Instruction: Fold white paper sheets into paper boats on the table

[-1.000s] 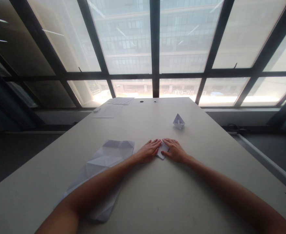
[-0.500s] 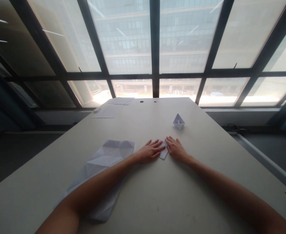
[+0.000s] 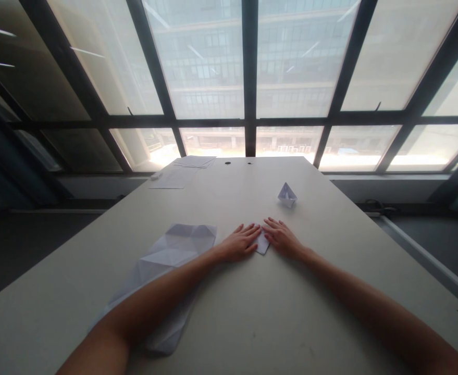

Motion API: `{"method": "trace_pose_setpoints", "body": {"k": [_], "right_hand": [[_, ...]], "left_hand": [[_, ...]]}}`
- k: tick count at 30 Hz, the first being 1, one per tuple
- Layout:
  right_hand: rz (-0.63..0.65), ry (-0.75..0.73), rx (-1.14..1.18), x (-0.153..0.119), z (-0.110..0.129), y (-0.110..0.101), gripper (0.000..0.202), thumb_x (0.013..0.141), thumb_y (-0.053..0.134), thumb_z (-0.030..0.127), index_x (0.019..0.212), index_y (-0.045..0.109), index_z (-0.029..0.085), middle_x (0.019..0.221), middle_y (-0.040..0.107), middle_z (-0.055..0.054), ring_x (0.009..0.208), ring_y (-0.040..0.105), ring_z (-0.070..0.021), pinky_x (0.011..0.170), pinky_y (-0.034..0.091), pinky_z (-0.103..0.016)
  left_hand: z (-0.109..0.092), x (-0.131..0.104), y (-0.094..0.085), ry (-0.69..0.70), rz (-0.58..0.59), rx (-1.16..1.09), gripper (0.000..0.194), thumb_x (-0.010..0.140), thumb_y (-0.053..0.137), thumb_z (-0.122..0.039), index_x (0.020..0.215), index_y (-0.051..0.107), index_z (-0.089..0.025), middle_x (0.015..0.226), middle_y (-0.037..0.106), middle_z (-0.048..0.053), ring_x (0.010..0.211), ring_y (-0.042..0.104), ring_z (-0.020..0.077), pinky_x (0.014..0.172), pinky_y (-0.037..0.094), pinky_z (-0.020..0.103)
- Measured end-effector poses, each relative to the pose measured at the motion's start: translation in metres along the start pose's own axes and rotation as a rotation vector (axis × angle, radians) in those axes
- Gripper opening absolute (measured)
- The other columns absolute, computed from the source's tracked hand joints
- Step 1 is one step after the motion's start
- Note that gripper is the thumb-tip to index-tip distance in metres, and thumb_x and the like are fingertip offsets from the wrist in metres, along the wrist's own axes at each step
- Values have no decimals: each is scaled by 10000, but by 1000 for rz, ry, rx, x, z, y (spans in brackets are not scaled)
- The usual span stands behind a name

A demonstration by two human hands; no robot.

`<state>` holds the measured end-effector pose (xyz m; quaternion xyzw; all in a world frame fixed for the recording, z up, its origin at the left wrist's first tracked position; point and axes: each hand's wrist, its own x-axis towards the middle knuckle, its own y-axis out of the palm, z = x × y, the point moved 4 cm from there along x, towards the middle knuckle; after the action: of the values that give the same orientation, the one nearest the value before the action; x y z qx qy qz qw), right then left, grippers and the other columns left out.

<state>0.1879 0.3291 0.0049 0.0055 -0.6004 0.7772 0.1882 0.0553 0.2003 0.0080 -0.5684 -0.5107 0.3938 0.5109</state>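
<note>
A small folded white paper (image 3: 263,244) lies flat on the white table (image 3: 236,307), partly covered by both hands. My left hand (image 3: 239,243) rests on its left side, palm down with the fingers spread. From the right, my right hand (image 3: 281,237) lies on the paper's upper right part, fingers also stretched out. Beyond my right hand stands a folded paper boat (image 3: 287,196). A large creased white sheet (image 3: 182,245) lies to the left, partly under my left forearm.
Flat white sheets (image 3: 169,180) lie at the table's far left, with a small pale item beside them. Two small dark round spots mark the far edge. Large framed windows stand behind the table, with curtains at the sides.
Both hands have shifted slightly on the small folded paper; the right fingers reach a little further left, and the left fingers are closer together.
</note>
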Motion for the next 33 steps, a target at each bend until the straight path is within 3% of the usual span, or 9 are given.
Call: {"method": "trace_pose_setpoints", "body": {"k": [3, 5, 11, 18, 25, 33], "right_hand": [[106, -29, -13, -1, 7, 6, 587, 988, 316, 411, 1515, 280, 155, 1571, 261, -101, 1462, 182, -223, 1178, 120, -492], [149, -15, -31, -1, 9, 9, 607, 991, 276, 415, 1526, 235, 131, 1583, 207, -106, 1470, 147, -222, 1179, 78, -508], [153, 110, -97, -3, 5, 11, 625, 991, 196, 406, 1518, 235, 71, 1587, 164, -139, 1476, 102, -257, 1162, 44, -567], [66, 224, -148, -6, 4, 13, 611, 975, 233, 338, 1498, 270, 24, 1575, 188, -182, 1473, 106, -287, 1160, 27, -568], [137, -53, -46, -4, 13, 7, 599, 984, 260, 377, 1517, 263, 102, 1580, 218, -117, 1471, 142, -215, 1187, 117, -445], [122, -106, -28, -4, 16, 5, 644, 983, 311, 472, 1522, 251, 124, 1569, 252, -125, 1465, 173, -226, 1192, 62, -465]], "left_hand": [[-1, 0, 0, 0, -1, -3, 601, 1016, 306, -433, 1553, 142, -217, 1591, 184, 74, 1476, 124, 238, 1190, 85, 456], [-2, -1, 0, 20, -13, -14, 559, 1030, 274, -396, 1551, 149, -236, 1590, 191, 60, 1476, 130, 221, 1192, 46, 462], [-7, -1, -7, 78, -10, -65, 467, 1050, 221, -379, 1504, 305, -308, 1569, 272, 28, 1460, 205, 180, 1195, 78, 426], [-6, -1, -7, 53, 26, -21, 515, 1029, 244, -492, 1506, 305, -306, 1591, 187, 77, 1471, 146, 252, 1173, 139, 479], [-3, 0, 0, -13, 17, 37, 673, 1000, 220, -583, 1551, 142, -206, 1596, 137, 106, 1479, 81, 259, 1181, 106, 467], [1, 0, 1, -80, -7, -10, 587, 1027, 207, -490, 1553, 124, -243, 1595, 172, 51, 1478, 124, 214, 1186, 111, 429]]}}
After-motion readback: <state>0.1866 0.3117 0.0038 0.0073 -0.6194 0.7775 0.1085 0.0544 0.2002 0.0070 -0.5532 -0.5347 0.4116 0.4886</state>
